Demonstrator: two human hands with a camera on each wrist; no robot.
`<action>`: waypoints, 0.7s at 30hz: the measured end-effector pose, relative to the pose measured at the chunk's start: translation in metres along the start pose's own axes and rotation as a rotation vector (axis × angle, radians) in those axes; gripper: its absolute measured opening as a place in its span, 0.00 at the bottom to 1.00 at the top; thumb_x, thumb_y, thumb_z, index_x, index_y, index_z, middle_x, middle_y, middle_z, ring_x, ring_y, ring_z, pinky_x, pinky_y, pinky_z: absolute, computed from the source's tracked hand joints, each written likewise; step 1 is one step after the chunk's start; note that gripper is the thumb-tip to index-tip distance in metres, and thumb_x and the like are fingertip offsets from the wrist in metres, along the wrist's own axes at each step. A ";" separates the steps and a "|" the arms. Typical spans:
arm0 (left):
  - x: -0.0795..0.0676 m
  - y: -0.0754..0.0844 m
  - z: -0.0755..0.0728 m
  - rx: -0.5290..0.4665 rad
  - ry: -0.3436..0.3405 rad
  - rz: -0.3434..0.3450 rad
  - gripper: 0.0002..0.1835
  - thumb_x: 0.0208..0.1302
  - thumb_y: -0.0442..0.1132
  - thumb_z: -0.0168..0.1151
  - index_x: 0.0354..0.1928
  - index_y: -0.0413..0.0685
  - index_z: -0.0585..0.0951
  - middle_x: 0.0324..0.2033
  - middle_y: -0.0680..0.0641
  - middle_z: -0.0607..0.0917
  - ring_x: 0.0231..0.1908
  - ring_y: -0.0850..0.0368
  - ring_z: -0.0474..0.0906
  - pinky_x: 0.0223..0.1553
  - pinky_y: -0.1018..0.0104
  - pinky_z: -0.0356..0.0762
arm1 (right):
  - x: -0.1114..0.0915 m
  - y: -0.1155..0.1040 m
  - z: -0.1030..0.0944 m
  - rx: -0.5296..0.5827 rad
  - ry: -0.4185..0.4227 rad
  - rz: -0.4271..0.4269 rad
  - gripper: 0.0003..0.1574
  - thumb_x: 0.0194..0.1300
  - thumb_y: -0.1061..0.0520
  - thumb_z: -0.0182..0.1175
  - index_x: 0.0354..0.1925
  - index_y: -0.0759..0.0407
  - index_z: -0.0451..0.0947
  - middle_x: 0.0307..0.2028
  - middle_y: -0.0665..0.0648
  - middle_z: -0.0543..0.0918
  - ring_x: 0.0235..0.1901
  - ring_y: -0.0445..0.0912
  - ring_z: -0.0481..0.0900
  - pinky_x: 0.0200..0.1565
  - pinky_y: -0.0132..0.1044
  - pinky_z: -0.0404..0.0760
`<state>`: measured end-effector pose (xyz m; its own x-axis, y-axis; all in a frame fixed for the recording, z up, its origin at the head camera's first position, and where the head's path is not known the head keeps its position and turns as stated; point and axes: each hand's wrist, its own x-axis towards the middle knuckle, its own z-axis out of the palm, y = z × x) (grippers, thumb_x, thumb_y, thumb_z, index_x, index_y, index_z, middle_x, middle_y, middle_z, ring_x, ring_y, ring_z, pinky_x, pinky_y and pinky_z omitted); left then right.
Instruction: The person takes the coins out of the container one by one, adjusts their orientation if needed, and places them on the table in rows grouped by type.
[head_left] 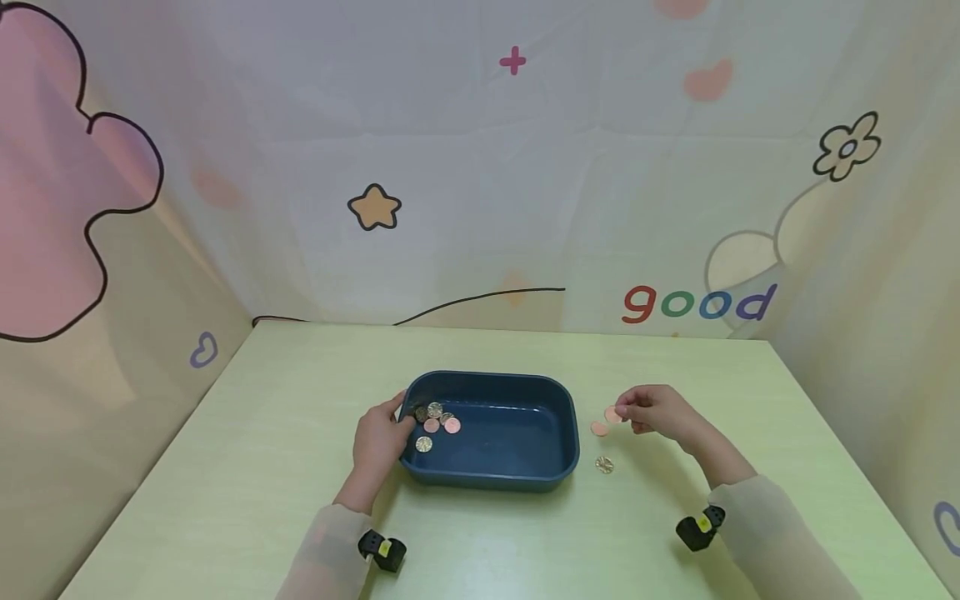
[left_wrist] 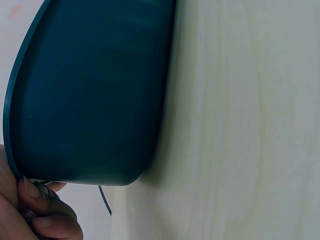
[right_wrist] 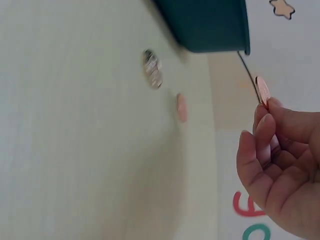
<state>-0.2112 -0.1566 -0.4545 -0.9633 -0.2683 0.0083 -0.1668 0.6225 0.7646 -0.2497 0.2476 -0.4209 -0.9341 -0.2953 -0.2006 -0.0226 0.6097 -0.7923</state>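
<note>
Pinching a coppery coin (right_wrist: 264,90), the right hand (head_left: 657,410) hovered beside a blue tray (head_left: 491,481).
The left hand (head_left: 381,437) gripped its end.

We have room to pass our right hand (head_left: 654,410) over the right rim of the blue tray (head_left: 576,433) into its free right half; coins (head_left: 432,425) inside crowd its left end, and our left hand (head_left: 380,438) blocks that side. A pink coin (head_left: 598,428) and a gold coin (head_left: 604,465) obstruct the worktop (head_left: 510,542) just right of the tray. We find space in front, while printed cloth (head_left: 465,208) walls off the far edge.
</note>
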 end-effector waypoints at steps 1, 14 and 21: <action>0.000 0.000 0.000 -0.002 0.001 -0.001 0.30 0.59 0.33 0.57 0.66 0.38 0.78 0.16 0.54 0.65 0.17 0.61 0.58 0.20 0.70 0.55 | -0.001 0.005 -0.001 0.000 0.009 0.013 0.17 0.74 0.59 0.57 0.50 0.74 0.78 0.37 0.60 0.82 0.33 0.46 0.75 0.41 0.32 0.82; 0.002 -0.002 0.001 -0.006 0.001 -0.015 0.30 0.59 0.34 0.57 0.67 0.39 0.78 0.16 0.54 0.65 0.17 0.61 0.59 0.21 0.69 0.56 | -0.001 0.040 -0.011 -0.049 0.061 0.114 0.16 0.73 0.60 0.58 0.48 0.76 0.80 0.33 0.53 0.80 0.31 0.44 0.75 0.34 0.32 0.79; 0.002 -0.002 0.000 -0.009 -0.010 -0.018 0.30 0.60 0.34 0.57 0.67 0.39 0.77 0.17 0.54 0.65 0.17 0.61 0.59 0.21 0.69 0.57 | 0.005 0.045 -0.009 -0.098 0.068 0.139 0.13 0.72 0.61 0.59 0.44 0.74 0.81 0.31 0.54 0.80 0.30 0.43 0.73 0.33 0.33 0.76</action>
<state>-0.2124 -0.1581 -0.4562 -0.9623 -0.2716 -0.0117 -0.1818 0.6111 0.7704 -0.2588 0.2801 -0.4527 -0.9525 -0.1548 -0.2622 0.0770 0.7108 -0.6991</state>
